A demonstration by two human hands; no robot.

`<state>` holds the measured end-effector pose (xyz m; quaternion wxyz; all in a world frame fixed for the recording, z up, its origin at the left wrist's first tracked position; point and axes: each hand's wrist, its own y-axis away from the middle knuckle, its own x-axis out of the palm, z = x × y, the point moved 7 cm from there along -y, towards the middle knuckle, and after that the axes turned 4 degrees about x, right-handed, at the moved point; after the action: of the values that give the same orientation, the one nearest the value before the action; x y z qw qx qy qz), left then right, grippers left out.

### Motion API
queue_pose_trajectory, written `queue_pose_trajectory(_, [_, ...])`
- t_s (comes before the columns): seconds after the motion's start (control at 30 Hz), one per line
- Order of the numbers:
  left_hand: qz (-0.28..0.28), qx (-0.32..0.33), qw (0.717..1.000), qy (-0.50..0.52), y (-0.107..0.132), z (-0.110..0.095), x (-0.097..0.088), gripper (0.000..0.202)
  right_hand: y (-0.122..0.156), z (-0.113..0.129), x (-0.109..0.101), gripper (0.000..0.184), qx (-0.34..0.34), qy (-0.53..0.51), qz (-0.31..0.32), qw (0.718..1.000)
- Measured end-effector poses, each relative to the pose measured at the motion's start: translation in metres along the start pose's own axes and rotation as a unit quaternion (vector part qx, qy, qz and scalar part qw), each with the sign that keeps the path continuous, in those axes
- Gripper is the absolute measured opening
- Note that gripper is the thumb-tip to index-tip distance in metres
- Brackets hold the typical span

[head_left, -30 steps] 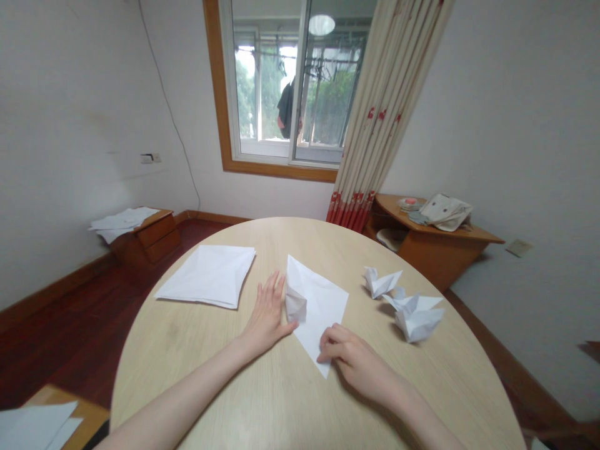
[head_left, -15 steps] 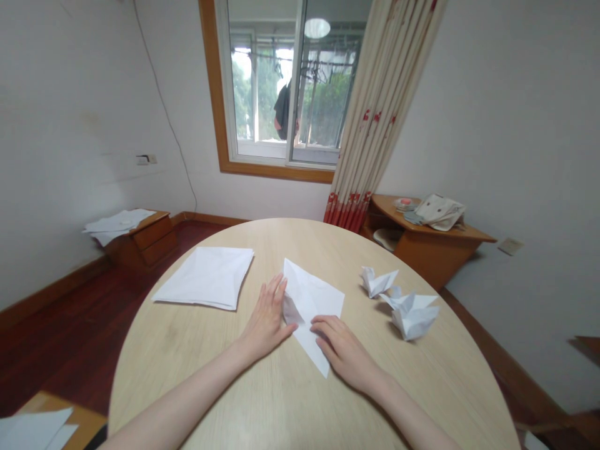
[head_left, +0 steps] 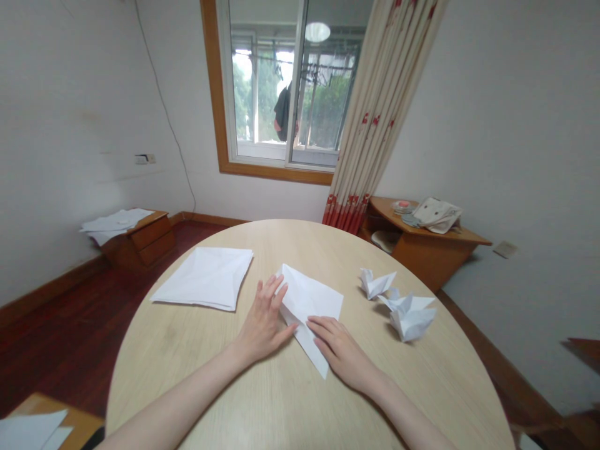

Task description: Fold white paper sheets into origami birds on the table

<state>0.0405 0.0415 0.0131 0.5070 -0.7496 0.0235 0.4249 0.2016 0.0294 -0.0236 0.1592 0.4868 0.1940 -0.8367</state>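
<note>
A partly folded sheet of white paper lies on the round table, one narrow point aimed toward me. My left hand rests along its left edge, fingers spread and the fingertips on the paper near its upper left. On the lower right part of the sheet lies my right hand, its fingers stretched out flat over the paper. To the left is a stack of white paper sheets. Off to the right stand folded paper figures, a smaller one behind a larger one.
The round wooden table fills the foreground. Behind it are a window and a curtain. A low cabinet bearing papers stands at left, and a corner desk with a cloth bag at right.
The lifted flap on the paper's left side has been laid down flatter under my left fingers. My right hand has shifted slightly left across the sheet.
</note>
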Motion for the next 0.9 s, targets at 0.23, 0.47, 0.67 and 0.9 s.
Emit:
queue_pose_trajectory(0.23, [-0.018, 0.024, 0.997, -0.067, -0.006, -0.012, -0.017, 0.065, 0.001, 0.0, 0.002, 0.037, -0.004, 0.006, 0.003, 1.0])
queue_pose_trajectory(0.47, [0.046, 0.013, 0.999, 0.019, -0.004, -0.017, -0.009, 0.04, 0.001, 0.002, -0.001, 0.037, 0.002, 0.012, 0.005, 1.0])
queue_pose_trajectory(0.67, [0.106, -0.015, 0.993, 0.048, 0.003, -0.019, 0.005, 0.037, 0.0, 0.001, 0.0, 0.037, 0.004, 0.016, 0.008, 1.0])
queue_pose_trajectory(0.9, [0.21, -0.083, 0.974, 0.005, 0.006, -0.017, 0.02, 0.033, 0.0, 0.0, -0.001, 0.037, 0.006, 0.0, 0.01, 1.0])
